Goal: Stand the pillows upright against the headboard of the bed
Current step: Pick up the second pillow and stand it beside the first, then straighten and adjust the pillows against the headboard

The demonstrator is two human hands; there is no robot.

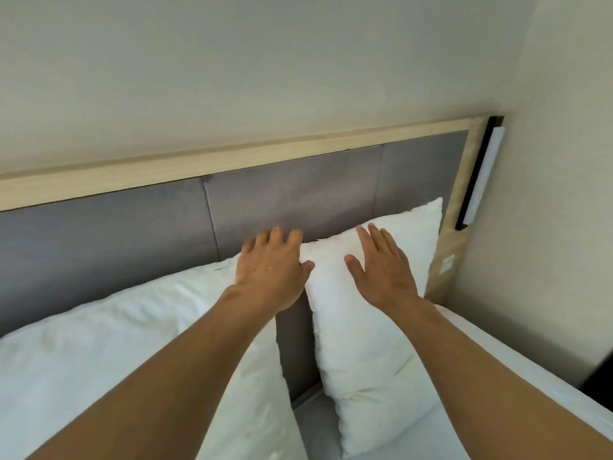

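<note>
Both pillows, the right pillow (374, 327) under the flat right hand (381, 273) and the left pillow (132, 343) by the left hand (272, 270), look like soft matt white cotton, slightly creased, while the headboard (298, 190) beyond the fingers is smooth grey velvety fabric framed in pale matt wood.

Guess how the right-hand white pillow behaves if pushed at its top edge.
The plump white fabric pillow on the right probably dents rather than slides: its cover is creased and soft. It leans on the grey padded headboard, so tipping backward seems unlikely. Looks light for its bulk.
</note>
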